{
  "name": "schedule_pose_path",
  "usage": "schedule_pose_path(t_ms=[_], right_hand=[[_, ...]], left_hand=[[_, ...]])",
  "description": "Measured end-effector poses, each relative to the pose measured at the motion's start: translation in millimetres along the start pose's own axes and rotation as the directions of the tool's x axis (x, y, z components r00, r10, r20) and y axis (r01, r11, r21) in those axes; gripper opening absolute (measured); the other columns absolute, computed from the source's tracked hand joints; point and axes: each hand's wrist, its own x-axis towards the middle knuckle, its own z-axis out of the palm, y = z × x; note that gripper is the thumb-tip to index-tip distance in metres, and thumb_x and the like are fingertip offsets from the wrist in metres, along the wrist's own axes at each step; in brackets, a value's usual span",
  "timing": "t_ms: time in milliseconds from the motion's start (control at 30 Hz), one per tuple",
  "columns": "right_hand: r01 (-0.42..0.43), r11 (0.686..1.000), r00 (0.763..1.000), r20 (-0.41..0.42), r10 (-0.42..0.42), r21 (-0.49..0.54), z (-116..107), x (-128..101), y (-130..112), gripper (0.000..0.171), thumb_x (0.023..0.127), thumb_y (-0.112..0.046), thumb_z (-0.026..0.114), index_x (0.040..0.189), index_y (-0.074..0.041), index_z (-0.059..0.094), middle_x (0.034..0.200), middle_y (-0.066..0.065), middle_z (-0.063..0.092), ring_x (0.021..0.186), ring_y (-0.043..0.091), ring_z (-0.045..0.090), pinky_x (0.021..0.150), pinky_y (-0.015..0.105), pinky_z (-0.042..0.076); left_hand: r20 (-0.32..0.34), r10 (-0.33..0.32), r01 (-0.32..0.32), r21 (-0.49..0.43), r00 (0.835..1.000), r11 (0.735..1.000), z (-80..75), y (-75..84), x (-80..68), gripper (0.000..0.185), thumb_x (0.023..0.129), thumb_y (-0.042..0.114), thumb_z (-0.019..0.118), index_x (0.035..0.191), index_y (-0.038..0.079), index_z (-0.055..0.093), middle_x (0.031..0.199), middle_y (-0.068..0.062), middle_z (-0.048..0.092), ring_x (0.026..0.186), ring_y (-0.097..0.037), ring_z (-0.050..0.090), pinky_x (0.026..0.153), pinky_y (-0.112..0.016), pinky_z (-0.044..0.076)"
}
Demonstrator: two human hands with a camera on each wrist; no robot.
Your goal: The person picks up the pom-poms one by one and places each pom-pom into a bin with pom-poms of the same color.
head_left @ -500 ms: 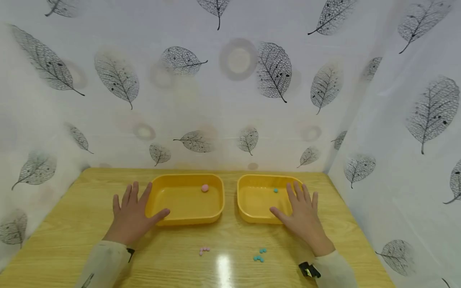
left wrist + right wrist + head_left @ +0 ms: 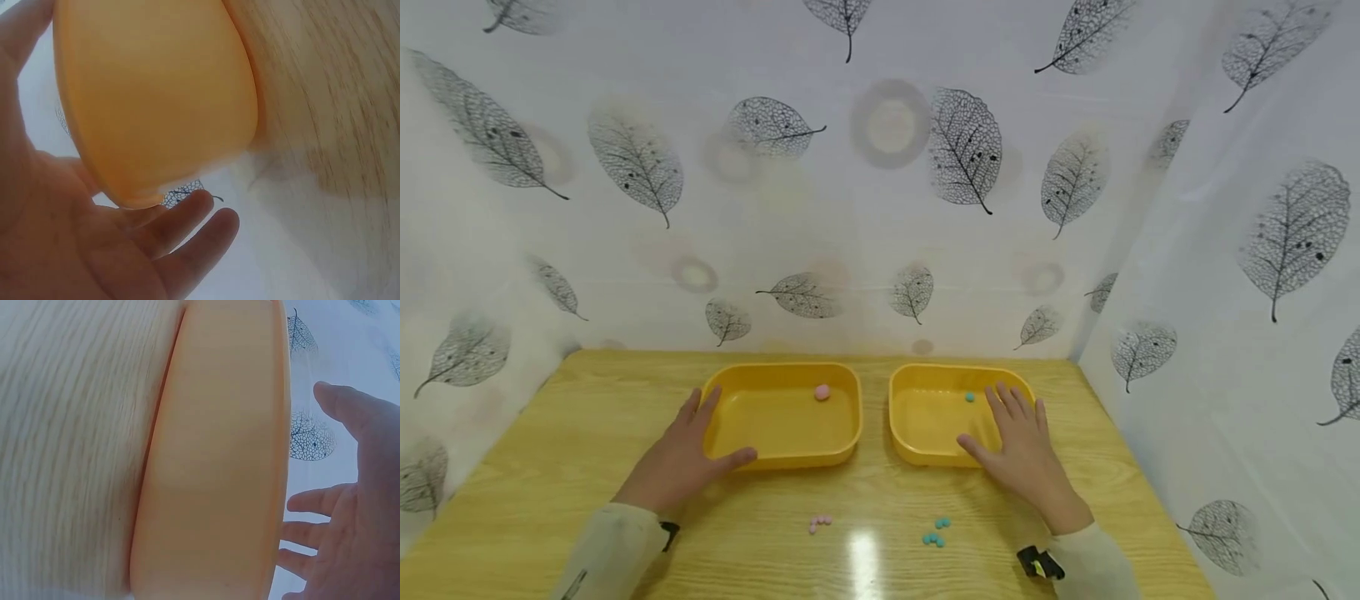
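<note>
My left hand point(image 2: 676, 460) is at the left yellow tray point(image 2: 786, 457), its thumb near the front rim and fingers along the left end. In the left wrist view, relaxed fingers point(image 2: 209, 240) lie beside the tray's end wall. Inside that tray is a pink lump point(image 2: 822, 392). Over the right end of the right yellow tray point(image 2: 925, 457), my right hand point(image 2: 1028, 467) spreads its fingers and holds nothing. That tray has a small teal bead point(image 2: 970, 397) in it. The right wrist view shows the fingers apart beyond the tray's rim point(image 2: 282, 425).
Several small pink beads point(image 2: 821, 520) lie on the wooden table point(image 2: 737, 550) in front of the left tray. Several teal beads point(image 2: 933, 540) lie before the right tray. A white leaf-patterned curtain point(image 2: 850, 233) stands behind the table and along its sides.
My left hand has moved in to the left tray's end, its fingers less spread. My right hand has shifted slightly left and down. The head view has turned a little to the right.
</note>
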Motion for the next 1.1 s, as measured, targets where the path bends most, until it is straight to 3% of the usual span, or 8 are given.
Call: schedule_pose_path(t_ms=[267,467,567,633,733,867,1100], right_hand=[[0.004,1.000,1.000,0.000,-0.004,-0.012,0,-2,1,0.089,0.097,-0.056,0.065,0.154,0.007,0.039,0.163,0.024,0.035,0.152,0.046,0.025,0.121,0.067,0.005],[0.005,0.999,1.000,0.007,-0.005,-0.042,-1,-1,2,0.086,0.096,-0.055,0.066,0.152,0.007,0.042,0.160,0.025,0.038,0.150,0.047,0.028,0.120,0.069,0.004],[0.017,0.998,0.999,-0.027,-0.019,-0.057,-2,1,2,0.080,0.095,-0.051,0.070,0.148,0.005,0.049,0.156,0.025,0.045,0.146,0.048,0.035,0.119,0.071,0.007],[0.034,0.998,0.997,-0.070,-0.038,-0.059,-2,2,2,0.071,0.093,-0.046,0.074,0.141,0.004,0.057,0.150,0.024,0.052,0.140,0.047,0.043,0.119,0.070,0.012],[0.069,0.997,0.990,-0.122,-0.074,-0.043,-1,2,1,0.051,0.091,-0.036,0.080,0.125,-0.001,0.069,0.135,0.020,0.064,0.127,0.044,0.055,0.114,0.065,0.031],[0.144,0.989,0.983,-0.115,-0.145,-0.017,2,0,1,0.026,0.091,-0.025,0.081,0.108,-0.006,0.075,0.113,0.010,0.073,0.107,0.035,0.066,0.095,0.054,0.052],[0.264,0.964,0.957,-0.119,-0.263,-0.006,6,3,-5,0.010,0.092,-0.022,0.080,0.096,-0.014,0.077,0.096,-0.002,0.074,0.087,0.018,0.067,0.079,0.040,0.056]], left_hand=[[0.018,-0.023,0.023,-0.008,1.000,1.000,2.3,-6.1,3.1,0.133,0.085,0.081,0.061,0.161,-0.008,-0.002,0.167,-0.035,0.001,0.146,-0.061,0.018,0.112,-0.072,0.026],[0.023,-0.036,0.037,-0.033,0.999,0.999,-1.4,-17.1,4.8,0.133,0.086,0.079,0.062,0.160,-0.008,-0.006,0.167,-0.032,-0.006,0.149,-0.059,0.010,0.114,-0.072,0.018],[0.033,-0.046,0.047,-0.041,0.998,0.998,-5.2,-21.1,5.9,0.132,0.086,0.078,0.063,0.160,-0.006,-0.008,0.167,-0.033,-0.006,0.149,-0.059,0.008,0.114,-0.073,0.017],[0.039,-0.050,0.052,-0.045,0.998,0.998,-7.9,-23.1,6.2,0.131,0.087,0.077,0.063,0.161,-0.006,-0.008,0.167,-0.033,-0.005,0.149,-0.059,0.008,0.113,-0.074,0.017],[0.044,-0.058,0.060,-0.048,0.997,0.997,-10.0,-25.9,5.5,0.131,0.087,0.076,0.063,0.161,-0.006,-0.007,0.167,-0.033,-0.005,0.149,-0.060,0.008,0.113,-0.074,0.017],[0.043,-0.067,0.069,-0.037,0.997,0.997,-10.1,-28.8,3.2,0.130,0.088,0.074,0.064,0.159,-0.010,-0.005,0.166,-0.035,-0.004,0.148,-0.061,0.009,0.114,-0.074,0.016],[0.034,-0.036,0.038,-0.047,0.999,0.998,-17.9,-33.5,2.1,0.127,0.091,0.070,0.064,0.158,-0.013,-0.004,0.164,-0.039,-0.004,0.146,-0.063,0.006,0.113,-0.076,0.015]])
